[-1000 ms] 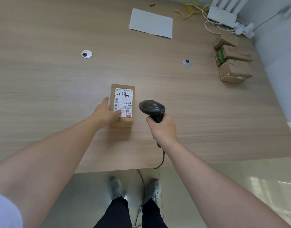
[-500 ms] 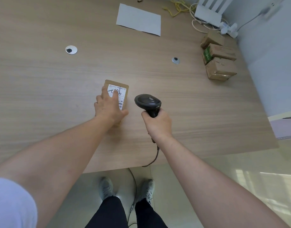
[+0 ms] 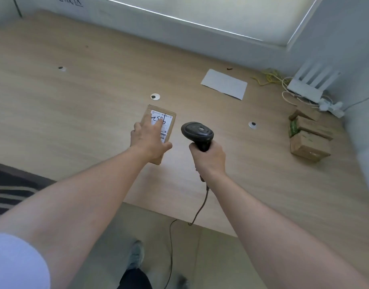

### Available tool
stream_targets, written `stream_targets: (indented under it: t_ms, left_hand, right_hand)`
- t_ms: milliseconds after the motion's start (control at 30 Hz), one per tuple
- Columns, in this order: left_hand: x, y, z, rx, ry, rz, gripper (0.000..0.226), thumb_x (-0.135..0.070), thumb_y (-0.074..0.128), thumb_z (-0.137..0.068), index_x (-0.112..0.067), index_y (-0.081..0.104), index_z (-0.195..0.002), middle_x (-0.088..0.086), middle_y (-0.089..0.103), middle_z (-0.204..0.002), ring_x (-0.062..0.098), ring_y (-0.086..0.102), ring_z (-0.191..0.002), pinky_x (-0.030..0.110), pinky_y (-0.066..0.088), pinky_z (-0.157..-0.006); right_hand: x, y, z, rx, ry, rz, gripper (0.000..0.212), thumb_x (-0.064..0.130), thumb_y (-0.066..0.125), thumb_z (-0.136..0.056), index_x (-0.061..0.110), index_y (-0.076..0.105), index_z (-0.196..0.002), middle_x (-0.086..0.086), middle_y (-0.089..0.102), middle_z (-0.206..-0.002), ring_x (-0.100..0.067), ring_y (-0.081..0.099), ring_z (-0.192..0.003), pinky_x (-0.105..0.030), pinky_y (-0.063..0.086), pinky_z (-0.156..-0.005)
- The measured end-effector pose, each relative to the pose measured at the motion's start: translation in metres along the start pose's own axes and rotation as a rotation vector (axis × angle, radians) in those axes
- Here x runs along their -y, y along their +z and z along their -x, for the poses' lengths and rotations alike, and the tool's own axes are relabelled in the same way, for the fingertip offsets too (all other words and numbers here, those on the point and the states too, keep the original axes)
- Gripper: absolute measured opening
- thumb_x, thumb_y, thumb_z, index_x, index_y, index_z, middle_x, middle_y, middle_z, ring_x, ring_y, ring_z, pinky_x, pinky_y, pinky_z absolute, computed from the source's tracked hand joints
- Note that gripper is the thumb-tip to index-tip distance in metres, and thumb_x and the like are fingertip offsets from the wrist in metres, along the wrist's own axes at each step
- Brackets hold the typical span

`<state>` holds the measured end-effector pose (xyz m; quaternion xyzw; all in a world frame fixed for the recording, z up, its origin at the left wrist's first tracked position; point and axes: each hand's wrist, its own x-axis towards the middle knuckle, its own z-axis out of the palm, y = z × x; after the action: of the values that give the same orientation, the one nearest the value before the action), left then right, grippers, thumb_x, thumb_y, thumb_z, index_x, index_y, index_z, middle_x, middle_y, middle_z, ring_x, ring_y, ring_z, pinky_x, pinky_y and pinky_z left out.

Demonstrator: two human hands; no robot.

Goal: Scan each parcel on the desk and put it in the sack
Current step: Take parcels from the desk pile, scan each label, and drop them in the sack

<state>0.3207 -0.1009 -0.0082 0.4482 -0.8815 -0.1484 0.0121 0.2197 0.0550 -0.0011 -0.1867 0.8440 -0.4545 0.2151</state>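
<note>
Left edge: dark striped mat (image 3: 10, 188) on the floor beside the table (image 3: 75, 126). Wood-grain table fills most of the view; a round white cable grommet (image 3: 62, 68) sits far left, a second grommet (image 3: 155, 96) just beyond the parcel.

Left hand (image 3: 147, 138) lies on top of the small brown parcel (image 3: 169, 119), fingers spread over its white shipping label, thumb hooked round the near right edge — grip is holding the parcel. Parcel rests on the table, centre, label up with handwritten black marks.

Just right of it, right hand (image 3: 208, 157) has its grip wrapped round the handle of a black barcode scanner (image 3: 197, 131), head raised above the table, close to the parcel but apart. Scanner cable (image 3: 202, 205) hangs off the near table edge to the floor.

Farther right: white paper sheet (image 3: 224, 84) lying flat, third grommet (image 3: 252, 124). Far right: cluster of brown boxes (image 3: 308, 138) touching each other, one with green print. Beyond them, yellow and white wires (image 3: 273, 79) and a white router (image 3: 308, 86) against the wall.
</note>
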Motion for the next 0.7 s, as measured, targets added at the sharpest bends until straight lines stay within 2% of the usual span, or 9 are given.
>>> stream_targets:
  t_ms: [67, 400, 600, 700]
  left_hand:
    - [0.003, -0.017, 0.026, -0.054, -0.064, 0.019, 0.082, -0.057, 0.073, -0.079, -0.029, 0.042, -0.15, 0.006, 0.026, -0.158, 0.039, 0.042, -0.124, 0.044, 0.041, -0.1]
    - [0.049, -0.101, 0.145, -0.29, -0.3, 0.047, 0.084, -0.059, 0.073, -0.079, -0.027, 0.043, -0.15, 0.007, 0.026, -0.156, 0.038, 0.044, -0.12, 0.044, 0.043, -0.098]
    - [0.111, -0.135, 0.201, -0.388, -0.369, 0.091, 0.084, -0.057, 0.074, -0.079, -0.027, 0.044, -0.15, 0.006, 0.026, -0.157, 0.039, 0.044, -0.124, 0.045, 0.043, -0.101]
    - [0.152, -0.145, 0.228, -0.401, -0.391, 0.1, 0.083, -0.056, 0.074, -0.078, -0.027, 0.044, -0.15, 0.005, 0.024, -0.159, 0.039, 0.042, -0.127, 0.045, 0.042, -0.103]
  right_hand:
    - [0.01, -0.006, 0.014, 0.051, -0.076, -0.015, 0.016, 0.036, 0.064, -0.079, 0.025, 0.057, -0.069, 0.003, 0.06, -0.061, -0.036, 0.069, -0.067, -0.038, 0.051, -0.054]
    - [0.084, 0.003, 0.092, 0.263, -0.373, 0.009, 0.013, 0.035, 0.061, -0.081, 0.024, 0.06, -0.075, -0.002, 0.064, -0.066, -0.039, 0.07, -0.07, -0.048, 0.059, -0.058]
    - [0.113, 0.045, 0.152, 0.332, -0.447, 0.027, 0.015, 0.038, 0.058, -0.078, 0.024, 0.06, -0.074, -0.004, 0.064, -0.066, -0.04, 0.07, -0.071, -0.053, 0.06, -0.059]
    - [0.12, 0.077, 0.183, 0.352, -0.446, 0.027, 0.018, 0.038, 0.059, -0.078, 0.022, 0.057, -0.071, -0.003, 0.06, -0.062, -0.042, 0.069, -0.072, -0.047, 0.057, -0.055]
